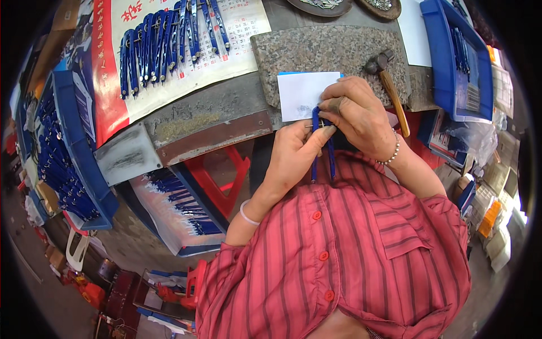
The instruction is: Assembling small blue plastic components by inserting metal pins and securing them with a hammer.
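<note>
Between my two hands, at the near edge of the bench, is a blue metal piece with two long narrow legs (314, 161) that hang down toward my shirt. My left hand (293, 150) pinches it from the left, and a thin pin seems to stick out by the fingertips. The fingers of my right hand (355, 110) are closed on its upper end from the right. Fingers hide the joint at the top. Just behind the hands a white card (302, 93) with grey smudges lies on a speckled stone slab (339, 48).
A wooden-handled hammer (389, 87) rests on the slab's right side. Rows of similar blue pieces (161, 48) lie on a printed sheet (226, 68) at far left. Blue bins (104, 186) with more pieces stand left and right (480, 101). Two dishes (322, 7) of small metal parts sit at the back.
</note>
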